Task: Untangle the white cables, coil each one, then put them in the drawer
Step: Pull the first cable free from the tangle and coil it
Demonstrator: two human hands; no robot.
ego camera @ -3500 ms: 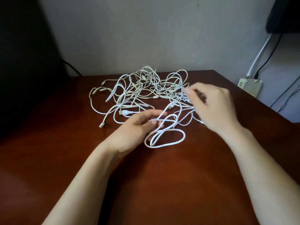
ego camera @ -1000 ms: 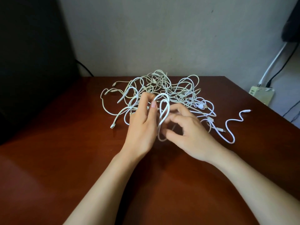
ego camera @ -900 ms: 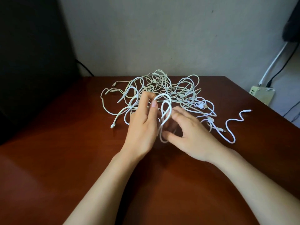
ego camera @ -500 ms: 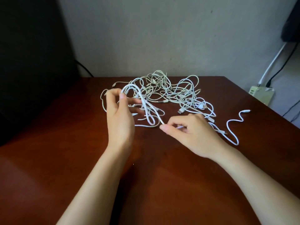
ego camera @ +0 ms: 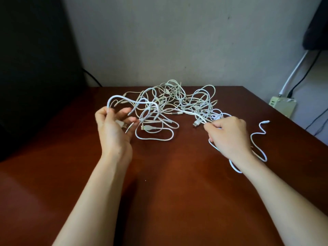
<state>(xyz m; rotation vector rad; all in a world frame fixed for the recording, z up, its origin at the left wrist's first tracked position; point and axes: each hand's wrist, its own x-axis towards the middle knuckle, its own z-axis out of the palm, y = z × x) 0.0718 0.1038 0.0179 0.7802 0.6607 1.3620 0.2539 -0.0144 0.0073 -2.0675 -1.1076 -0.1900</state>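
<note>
White cables (ego camera: 174,103) lie heaped toward the tabletop's (ego camera: 168,174) far edge; I'm untangling (no drawer in sight). My left hand (ego camera: 113,129) pinches one cable (ego camera: 131,101), my right hand (ego camera: 229,134) grips it; next, draw it free gently.

left hand (ego camera: 113,129) pinches arched cable (ego camera: 122,97); right hand (ego camera: 229,134) grips taut strand (ego camera: 195,115) (white) | tangle (ego camera: 177,100) on table (ego camera: 159,174)

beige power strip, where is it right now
In the head view the beige power strip lies at the far right, just beyond the table edge near the wall, further back than the right hand.
</note>
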